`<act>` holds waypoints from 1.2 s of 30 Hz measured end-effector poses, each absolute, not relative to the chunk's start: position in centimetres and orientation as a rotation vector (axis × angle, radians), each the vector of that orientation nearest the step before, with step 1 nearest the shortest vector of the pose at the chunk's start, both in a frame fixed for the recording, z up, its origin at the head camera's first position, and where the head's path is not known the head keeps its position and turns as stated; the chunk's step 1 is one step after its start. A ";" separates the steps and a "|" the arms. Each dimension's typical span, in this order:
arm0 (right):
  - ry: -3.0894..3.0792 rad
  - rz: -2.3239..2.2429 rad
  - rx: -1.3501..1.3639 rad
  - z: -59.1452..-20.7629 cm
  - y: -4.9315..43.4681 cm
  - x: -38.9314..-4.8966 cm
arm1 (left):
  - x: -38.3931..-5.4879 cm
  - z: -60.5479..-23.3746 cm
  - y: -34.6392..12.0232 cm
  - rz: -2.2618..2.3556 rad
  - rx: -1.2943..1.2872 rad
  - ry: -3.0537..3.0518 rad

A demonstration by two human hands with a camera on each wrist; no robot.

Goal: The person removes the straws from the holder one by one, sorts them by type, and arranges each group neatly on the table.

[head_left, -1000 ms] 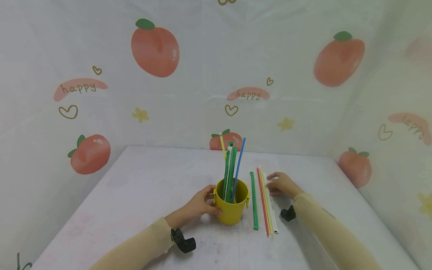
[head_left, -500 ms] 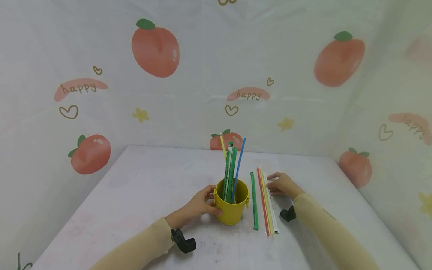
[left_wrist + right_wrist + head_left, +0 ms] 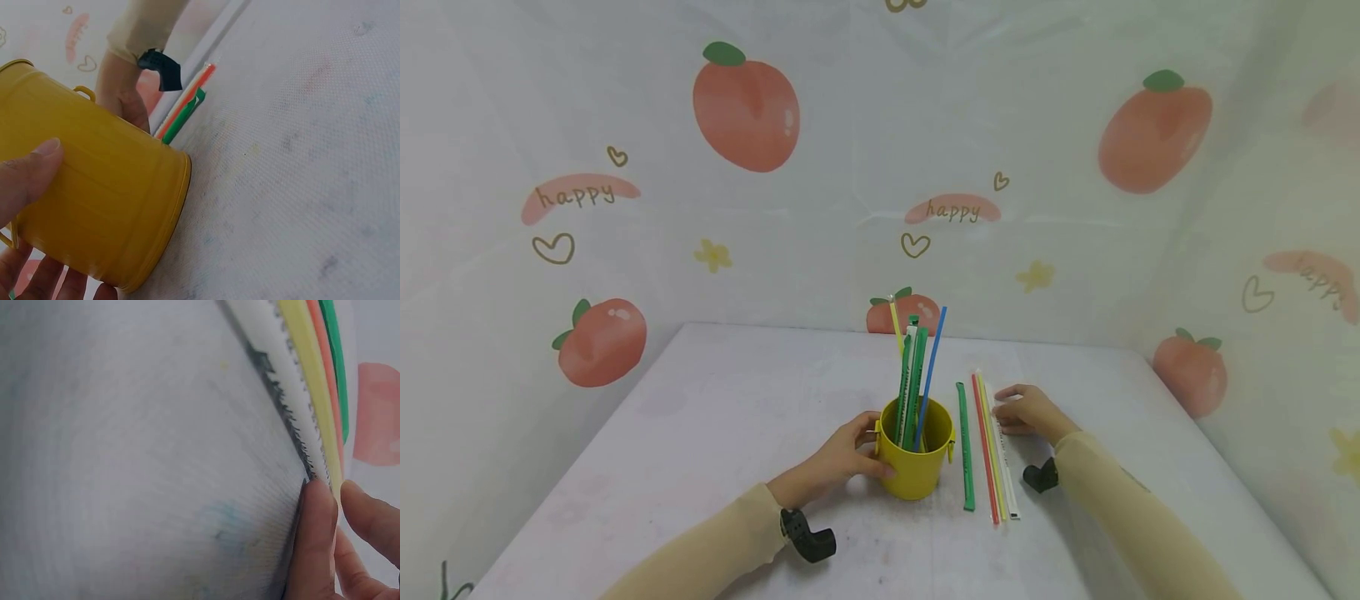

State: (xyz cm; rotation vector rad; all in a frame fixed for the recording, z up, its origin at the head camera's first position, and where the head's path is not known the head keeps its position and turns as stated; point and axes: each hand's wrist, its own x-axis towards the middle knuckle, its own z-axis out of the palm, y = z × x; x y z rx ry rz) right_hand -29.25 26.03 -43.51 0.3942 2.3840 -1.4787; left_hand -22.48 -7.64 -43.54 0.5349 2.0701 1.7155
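My left hand [image 3: 842, 454] holds the side of a small yellow bucket [image 3: 910, 475]. In the left wrist view its thumb [image 3: 37, 172] lies on the wall and the other fingers spread round the far side. Green-wrapped straws [image 3: 917, 375], a white-wrapped one, a yellow straw [image 3: 895, 321] and a blue straw [image 3: 932, 358] stand in the bucket. To its right, my right hand [image 3: 1026, 412] touches a white-wrapped straw [image 3: 1007, 475] lying on the table. The right wrist view shows one fingertip [image 3: 319, 500] at this straw's edge and another finger [image 3: 369, 509] apart from it.
Left of the white straw lie a yellow straw [image 3: 996, 467], a red straw [image 3: 983, 450] and a green-wrapped straw [image 3: 966, 450], side by side on the white table [image 3: 737, 392]. Behind hangs a fruit-printed curtain [image 3: 850, 125]. Each wrist wears a black camera [image 3: 808, 537].
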 end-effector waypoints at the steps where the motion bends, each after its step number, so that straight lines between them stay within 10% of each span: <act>1: 2.384 -1.480 0.401 -43.5 26.1 -29.2 | -22.5 -43.5 -7.6 1.717 0.535 2.066; 36: 2.028 -2.297 -0.366 -36.5 18.2 -26.8 | -22.8 -44.1 -7.7 1.744 0.559 2.026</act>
